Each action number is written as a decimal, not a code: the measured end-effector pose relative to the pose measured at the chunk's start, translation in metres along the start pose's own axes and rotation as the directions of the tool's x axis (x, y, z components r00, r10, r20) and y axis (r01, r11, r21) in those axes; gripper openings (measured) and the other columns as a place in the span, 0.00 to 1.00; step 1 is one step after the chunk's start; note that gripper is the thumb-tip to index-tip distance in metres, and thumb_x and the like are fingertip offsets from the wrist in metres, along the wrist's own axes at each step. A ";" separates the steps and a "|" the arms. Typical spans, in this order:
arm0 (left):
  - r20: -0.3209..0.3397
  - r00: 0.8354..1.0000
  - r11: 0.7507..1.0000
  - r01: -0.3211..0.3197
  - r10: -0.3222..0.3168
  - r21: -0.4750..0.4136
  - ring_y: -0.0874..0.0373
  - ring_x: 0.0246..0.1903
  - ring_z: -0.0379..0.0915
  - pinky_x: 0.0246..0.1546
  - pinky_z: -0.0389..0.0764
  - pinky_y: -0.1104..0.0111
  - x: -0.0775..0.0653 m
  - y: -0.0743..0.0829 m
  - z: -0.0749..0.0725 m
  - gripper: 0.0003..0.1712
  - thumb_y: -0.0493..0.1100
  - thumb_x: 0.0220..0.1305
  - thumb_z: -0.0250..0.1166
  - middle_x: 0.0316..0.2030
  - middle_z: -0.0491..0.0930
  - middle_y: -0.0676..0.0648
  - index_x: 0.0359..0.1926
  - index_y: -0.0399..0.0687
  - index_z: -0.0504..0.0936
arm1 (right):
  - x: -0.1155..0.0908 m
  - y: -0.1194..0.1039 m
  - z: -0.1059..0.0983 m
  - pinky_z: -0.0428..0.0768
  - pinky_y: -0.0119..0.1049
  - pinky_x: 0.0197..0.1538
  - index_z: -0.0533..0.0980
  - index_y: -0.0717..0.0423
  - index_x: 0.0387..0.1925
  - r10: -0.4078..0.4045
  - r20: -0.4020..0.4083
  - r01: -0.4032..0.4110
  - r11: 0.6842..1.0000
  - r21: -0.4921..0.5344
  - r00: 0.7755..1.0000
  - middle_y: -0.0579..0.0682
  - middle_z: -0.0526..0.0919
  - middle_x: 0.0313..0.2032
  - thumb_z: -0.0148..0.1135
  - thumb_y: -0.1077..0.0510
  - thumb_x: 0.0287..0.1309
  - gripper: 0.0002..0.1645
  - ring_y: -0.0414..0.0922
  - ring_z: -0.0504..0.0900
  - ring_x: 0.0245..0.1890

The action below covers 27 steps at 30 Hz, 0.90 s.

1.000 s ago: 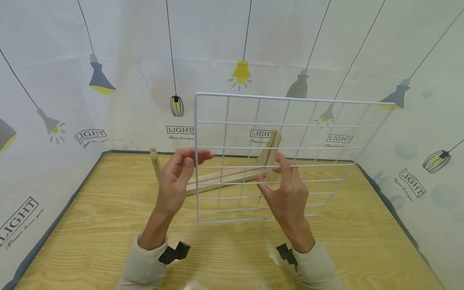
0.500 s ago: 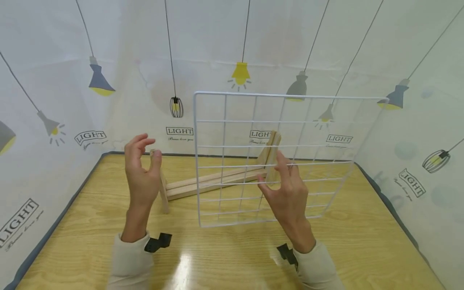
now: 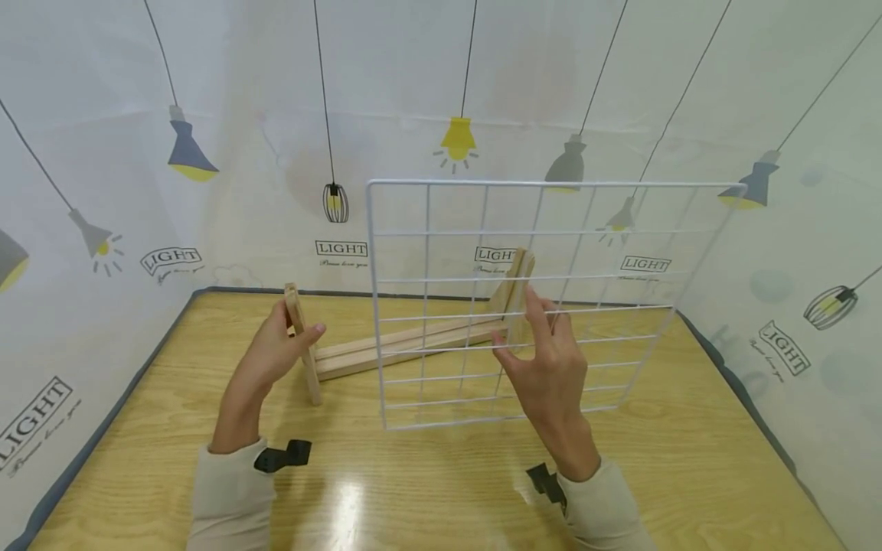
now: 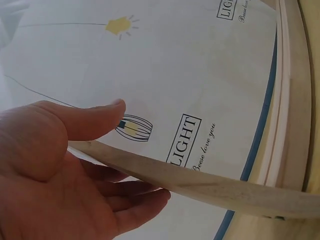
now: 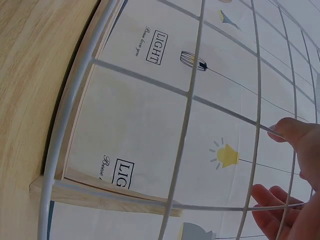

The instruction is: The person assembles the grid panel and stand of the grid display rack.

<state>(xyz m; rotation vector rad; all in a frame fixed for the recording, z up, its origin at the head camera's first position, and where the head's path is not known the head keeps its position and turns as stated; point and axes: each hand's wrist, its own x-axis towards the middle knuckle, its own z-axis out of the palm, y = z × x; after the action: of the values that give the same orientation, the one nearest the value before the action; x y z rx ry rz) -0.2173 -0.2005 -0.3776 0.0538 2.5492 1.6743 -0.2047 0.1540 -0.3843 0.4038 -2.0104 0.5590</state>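
Note:
My right hand (image 3: 551, 375) grips a white wire grid panel (image 3: 428, 252) by its mesh and holds it upright at a slant. In the right wrist view the thumb (image 5: 290, 129) and fingers lie at the wires. Behind the grid stands a wooden stand, with a long grooved crossbar (image 3: 351, 360) between two uprights. My left hand (image 3: 269, 348) is at the left upright (image 3: 309, 371), thumb on one side and fingers on the other. In the left wrist view the thumb (image 4: 95, 122) is raised off the wood, while the fingers (image 4: 140, 207) lie along its underside.
The light wood-grain table (image 3: 441, 490) lies beneath everything. White sheets printed with hanging lamps (image 3: 458, 141) surround it at the back and both sides. The stand's right upright (image 3: 521, 268) shows through the grid. Each wrist carries a black camera mount (image 3: 282, 457).
My left hand has left the grid's left edge, moved left past the upright, and come down beside it. The right hand stays on the grid, which has shifted only slightly.

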 end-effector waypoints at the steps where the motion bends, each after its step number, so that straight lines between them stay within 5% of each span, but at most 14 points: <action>1: 0.010 1.000 1.000 0.000 0.000 0.018 0.32 0.74 0.39 0.69 0.55 0.38 0.001 -0.003 0.000 0.41 0.43 0.76 0.54 0.74 0.41 0.25 0.75 0.29 0.40 | 0.000 0.000 0.000 0.79 0.48 0.24 0.73 0.59 0.63 -0.001 -0.002 0.001 1.000 -0.004 1.000 0.64 0.81 0.44 0.80 0.57 0.42 0.44 0.56 0.79 0.29; 20: -0.046 0.999 0.985 -0.010 0.019 0.173 0.30 0.67 0.60 0.60 0.73 0.43 0.004 -0.013 0.003 0.35 0.39 0.77 0.50 0.68 0.59 0.22 0.76 0.31 0.46 | -0.001 -0.001 0.002 0.76 0.46 0.19 0.76 0.58 0.57 0.010 -0.024 -0.011 0.999 -0.042 1.000 0.59 0.81 0.34 0.82 0.53 0.40 0.40 0.55 0.79 0.24; 27: -0.021 1.000 0.986 -0.013 0.016 0.168 0.31 0.68 0.58 0.59 0.74 0.44 0.010 -0.012 0.015 0.38 0.41 0.79 0.47 0.72 0.52 0.24 0.77 0.35 0.39 | -0.002 -0.001 0.002 0.76 0.46 0.19 0.76 0.58 0.58 0.016 -0.020 -0.016 0.999 -0.029 1.000 0.59 0.82 0.33 0.82 0.54 0.41 0.41 0.55 0.78 0.23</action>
<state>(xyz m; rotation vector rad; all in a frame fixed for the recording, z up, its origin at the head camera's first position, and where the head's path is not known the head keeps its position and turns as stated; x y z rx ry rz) -0.2254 -0.1913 -0.3952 0.0656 2.7073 1.4685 -0.2051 0.1524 -0.3866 0.3636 -2.0025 0.5413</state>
